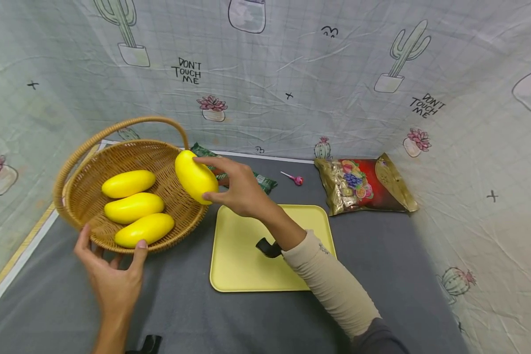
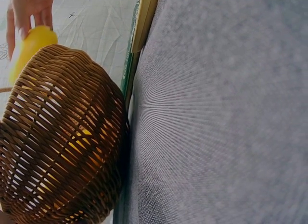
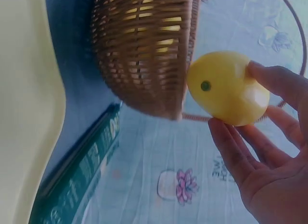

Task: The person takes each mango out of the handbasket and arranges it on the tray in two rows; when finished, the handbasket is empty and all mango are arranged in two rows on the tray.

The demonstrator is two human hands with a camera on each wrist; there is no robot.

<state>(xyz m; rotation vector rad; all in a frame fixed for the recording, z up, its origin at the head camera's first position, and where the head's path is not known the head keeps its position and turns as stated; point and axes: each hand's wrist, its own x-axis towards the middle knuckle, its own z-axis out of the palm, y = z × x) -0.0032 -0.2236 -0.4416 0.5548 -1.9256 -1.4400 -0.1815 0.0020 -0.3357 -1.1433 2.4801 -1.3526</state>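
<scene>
My right hand [image 1: 241,186] grips a yellow mango [image 1: 196,177] between thumb and fingers, over the right rim of the wicker basket [image 1: 90,235]. In the right wrist view the held mango [image 3: 226,89] shows a green stem spot and overlaps the basket's edge. Three more mangoes lie side by side inside, among them a middle mango [image 1: 134,208]. With its thumb over the near rim and fingers along the outer side, my left hand [image 1: 115,282] holds the basket. The left wrist view shows the woven outside of the basket [image 2: 62,137], with yellow through its gaps.
Right of the basket lies a yellow tray [image 1: 248,265], under my right forearm. Behind are a green packet [image 1: 265,183], partly hidden by my hand, a pink lollipop [image 1: 298,180] and a red-gold bag [image 1: 365,186]. A patterned cloth [image 1: 287,64] hangs at the back.
</scene>
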